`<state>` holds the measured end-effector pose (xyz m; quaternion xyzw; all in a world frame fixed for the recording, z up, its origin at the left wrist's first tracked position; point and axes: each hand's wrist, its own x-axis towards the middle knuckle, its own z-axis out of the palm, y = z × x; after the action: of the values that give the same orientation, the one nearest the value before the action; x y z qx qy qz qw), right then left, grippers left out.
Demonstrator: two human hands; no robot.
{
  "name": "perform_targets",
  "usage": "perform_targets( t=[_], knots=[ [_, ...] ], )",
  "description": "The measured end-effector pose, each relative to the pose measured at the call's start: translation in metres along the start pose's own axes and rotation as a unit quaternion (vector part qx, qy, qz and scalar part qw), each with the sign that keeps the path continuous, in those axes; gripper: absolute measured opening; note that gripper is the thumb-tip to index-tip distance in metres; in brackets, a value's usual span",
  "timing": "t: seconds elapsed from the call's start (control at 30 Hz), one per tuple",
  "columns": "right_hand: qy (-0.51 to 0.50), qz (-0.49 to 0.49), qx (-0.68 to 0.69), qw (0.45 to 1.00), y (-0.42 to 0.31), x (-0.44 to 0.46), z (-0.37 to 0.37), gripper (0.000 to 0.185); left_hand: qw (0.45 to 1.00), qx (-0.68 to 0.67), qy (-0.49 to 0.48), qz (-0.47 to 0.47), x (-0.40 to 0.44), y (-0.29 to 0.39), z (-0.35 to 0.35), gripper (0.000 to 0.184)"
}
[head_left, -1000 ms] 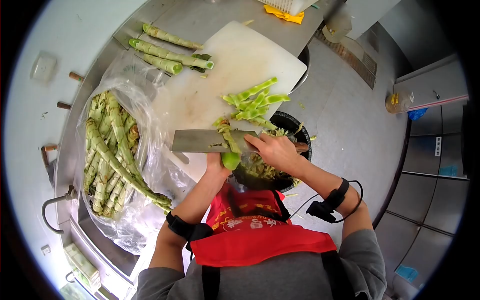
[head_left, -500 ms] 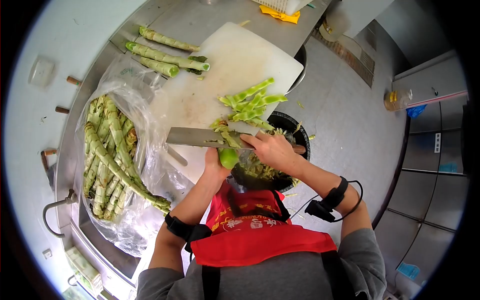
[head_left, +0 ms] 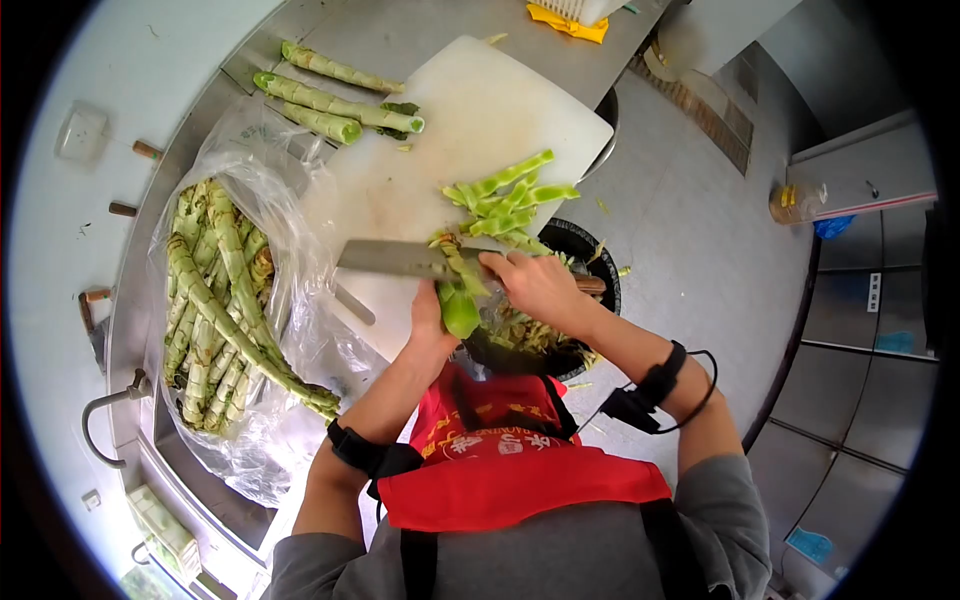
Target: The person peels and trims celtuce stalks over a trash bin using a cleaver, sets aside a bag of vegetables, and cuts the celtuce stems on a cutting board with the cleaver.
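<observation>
My left hand (head_left: 430,325) is closed around a celtuce stem (head_left: 460,314), whose pale green peeled face points towards me. My right hand (head_left: 545,288) grips a cleaver (head_left: 390,258) with a wide steel blade, held crosswise over the stem's far end. Along the blade's near edge hangs a strip of peel (head_left: 463,268); whether it is still attached is unclear. Just beyond the blade, green peel strips (head_left: 510,203) lie in a loose pile on the white cutting board (head_left: 440,120). Part of the cleaver's wooden handle (head_left: 590,284) shows past my right hand.
Below my hands stands a black bucket (head_left: 612,285) holding peelings. Several unpeeled celtuce stems (head_left: 325,105) lie at the board's far left. A clear plastic bag (head_left: 310,230) full of more stems rests over the sink edge. Another knife (head_left: 355,306) lies at the board's left.
The cleaver has shifted slightly away from me along the stem. More of the stem's peeled face shows, and the peel strip stands out further below the blade.
</observation>
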<state>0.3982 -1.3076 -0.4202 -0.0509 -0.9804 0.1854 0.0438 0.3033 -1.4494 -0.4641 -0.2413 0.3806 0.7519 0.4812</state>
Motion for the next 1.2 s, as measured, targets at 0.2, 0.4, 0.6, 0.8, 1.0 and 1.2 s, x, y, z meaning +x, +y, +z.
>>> perform_targets(
  t=[0.2,0.4,0.6,0.8,1.0,1.2],
  knots=[
    [-0.05,0.077,0.063,0.994,0.003,0.021,-0.01,0.025,0.999,0.016,-0.022,-0.024,0.01,0.007,-0.01,0.042],
    [-0.031,0.127,0.229,0.964,0.02,0.019,-0.008,0.022,0.998,0.041,-0.017,-0.04,0.006,0.009,-0.018,0.041],
    [0.021,-0.013,0.044,0.999,-0.022,-0.005,-0.02,0.033,1.0,0.004,-0.017,0.002,0.006,0.004,-0.01,0.047],
    [-0.025,0.018,-0.049,0.998,-0.009,0.012,0.005,0.039,0.999,0.008,-0.027,-0.028,0.008,0.008,-0.012,0.048],
    [-0.031,0.035,-0.057,0.997,-0.006,0.003,0.018,0.033,0.999,-0.011,0.013,-0.04,0.002,0.003,-0.013,0.041],
    [-0.07,0.14,0.096,0.983,0.007,0.029,0.002,0.018,0.996,0.069,-0.023,-0.055,0.001,0.006,-0.03,0.039]
  ],
)
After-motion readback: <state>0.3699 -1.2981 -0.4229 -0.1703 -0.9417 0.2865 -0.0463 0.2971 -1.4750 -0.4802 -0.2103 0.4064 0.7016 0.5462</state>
